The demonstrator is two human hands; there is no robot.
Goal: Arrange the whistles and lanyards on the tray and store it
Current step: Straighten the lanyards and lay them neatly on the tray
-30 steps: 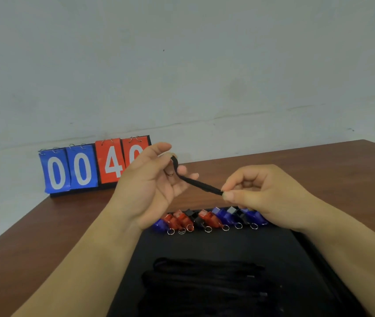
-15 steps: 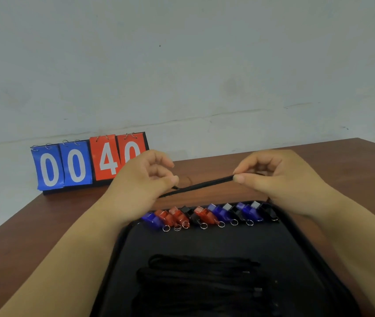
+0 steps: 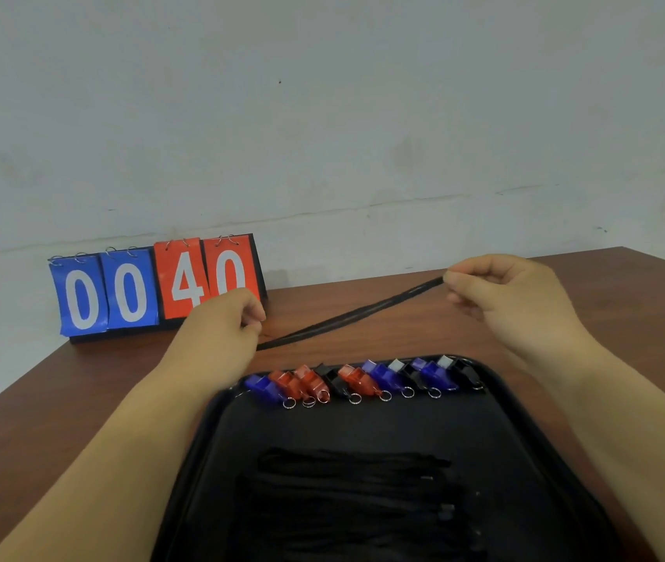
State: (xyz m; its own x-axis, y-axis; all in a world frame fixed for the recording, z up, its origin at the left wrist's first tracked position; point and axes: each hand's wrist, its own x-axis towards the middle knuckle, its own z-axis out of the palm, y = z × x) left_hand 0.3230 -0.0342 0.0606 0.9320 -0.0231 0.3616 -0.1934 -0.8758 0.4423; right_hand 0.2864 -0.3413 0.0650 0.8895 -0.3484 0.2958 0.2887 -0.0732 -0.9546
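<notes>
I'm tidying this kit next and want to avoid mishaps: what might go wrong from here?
1. The thin black lanyard, stretched between the left hand and right hand, sits beyond the row of red, blue and black plastic whistles; bringing it to the black tray could sweep them out of line.
2. Dropped loosely on the pile of black lanyards, it may tangle.

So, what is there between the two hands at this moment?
In the head view, a black lanyard stretches from the left hand up to the right hand, over the table, behind the whistles.
</notes>
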